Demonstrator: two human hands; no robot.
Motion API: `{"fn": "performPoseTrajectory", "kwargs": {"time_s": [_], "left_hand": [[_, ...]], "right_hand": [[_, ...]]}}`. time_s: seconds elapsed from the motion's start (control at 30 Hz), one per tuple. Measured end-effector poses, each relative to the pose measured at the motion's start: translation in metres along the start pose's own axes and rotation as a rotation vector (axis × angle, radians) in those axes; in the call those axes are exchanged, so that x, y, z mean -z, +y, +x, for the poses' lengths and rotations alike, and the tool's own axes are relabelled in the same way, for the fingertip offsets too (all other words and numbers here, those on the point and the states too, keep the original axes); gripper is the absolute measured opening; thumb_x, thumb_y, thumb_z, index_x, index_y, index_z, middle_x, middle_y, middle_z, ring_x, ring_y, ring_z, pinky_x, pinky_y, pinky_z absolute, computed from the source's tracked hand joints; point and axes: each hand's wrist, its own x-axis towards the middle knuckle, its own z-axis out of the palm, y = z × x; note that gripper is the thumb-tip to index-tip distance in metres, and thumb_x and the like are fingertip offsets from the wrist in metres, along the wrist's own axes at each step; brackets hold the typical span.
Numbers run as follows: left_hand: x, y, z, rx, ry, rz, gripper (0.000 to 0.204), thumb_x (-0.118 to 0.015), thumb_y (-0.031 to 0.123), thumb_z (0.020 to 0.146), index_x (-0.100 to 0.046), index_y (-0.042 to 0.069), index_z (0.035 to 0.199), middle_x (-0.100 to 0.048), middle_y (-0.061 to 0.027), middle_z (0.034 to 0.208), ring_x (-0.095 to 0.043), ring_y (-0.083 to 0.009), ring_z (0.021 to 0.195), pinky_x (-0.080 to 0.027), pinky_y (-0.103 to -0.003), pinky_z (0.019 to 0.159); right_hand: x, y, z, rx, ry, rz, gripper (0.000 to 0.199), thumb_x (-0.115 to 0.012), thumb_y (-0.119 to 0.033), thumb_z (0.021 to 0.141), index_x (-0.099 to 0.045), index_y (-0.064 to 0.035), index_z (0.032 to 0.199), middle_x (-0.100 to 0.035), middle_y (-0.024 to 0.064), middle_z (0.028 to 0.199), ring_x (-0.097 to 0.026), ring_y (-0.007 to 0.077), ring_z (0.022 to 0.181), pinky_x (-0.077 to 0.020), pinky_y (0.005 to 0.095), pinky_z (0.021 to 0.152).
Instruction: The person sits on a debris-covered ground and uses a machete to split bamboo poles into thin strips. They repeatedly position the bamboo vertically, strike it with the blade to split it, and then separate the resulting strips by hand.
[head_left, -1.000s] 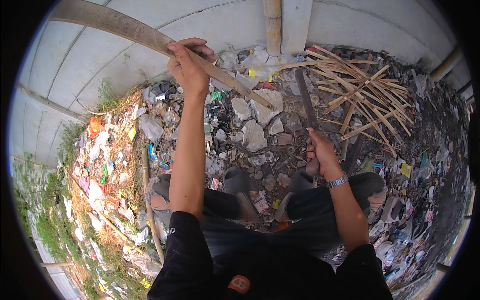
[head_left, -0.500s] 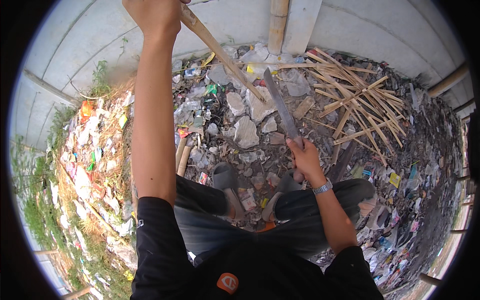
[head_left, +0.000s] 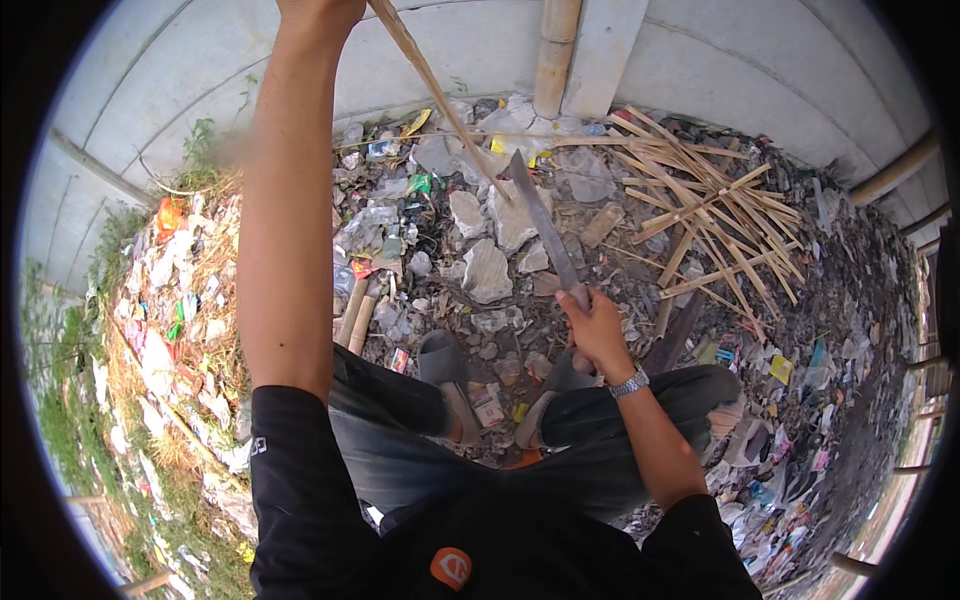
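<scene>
My left hand (head_left: 322,12), partly cut off by the top edge of the view, is closed around the upper end of a bamboo strip (head_left: 428,78). The strip slants down to the right, its lower end at a pale broken chunk of concrete (head_left: 518,222). In my right hand (head_left: 598,328) is the handle of a machete (head_left: 546,228), above my right knee. Its long grey blade points up and to the left, the tip close beside the strip's lower end. From this angle I cannot tell whether blade and strip touch.
Several split bamboo strips (head_left: 715,205) lie in a loose heap at the right. Two short bamboo pieces (head_left: 356,315) lie left of my sandals (head_left: 440,357). Litter and rubble cover the ground. A concrete wall (head_left: 450,45) with a bamboo post (head_left: 556,60) stands ahead.
My left hand has risen slightly, and the bamboo strip now looks narrower and steeper. The machete has shifted a little left and down, still in my right hand.
</scene>
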Motion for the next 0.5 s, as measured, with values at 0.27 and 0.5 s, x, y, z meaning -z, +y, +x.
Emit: {"fn": "performPoseTrajectory", "kwargs": {"time_s": [0.27,0.5], "left_hand": [[-0.014,-0.004,-0.008,-0.034,-0.189,-0.321,0.067,-0.037,0.073,0.099,-0.052,0.01,0.082,-0.028,0.0074,0.055,-0.023,-0.006,0.042,-0.016,-0.023,0.039],[-0.037,-0.016,0.006,0.156,-0.14,-0.326,0.069,-0.031,0.08,0.095,-0.04,0.015,0.075,-0.025,0.0056,0.055,-0.021,-0.0081,0.042,-0.015,-0.025,0.04]], "right_hand": [[-0.009,-0.004,-0.003,-0.004,0.032,0.101,0.034,-0.07,-0.029,0.096,-0.058,0.0022,0.095,-0.057,0.0035,0.063,-0.056,0.0126,0.046,-0.0452,0.0305,0.042],[0.001,-0.104,-0.023,0.283,0.113,0.191,0.04,-0.068,-0.015,0.095,-0.055,0.0068,0.125,-0.062,0.004,0.074,-0.056,0.0084,0.052,-0.0433,0.0263,0.046]]}}
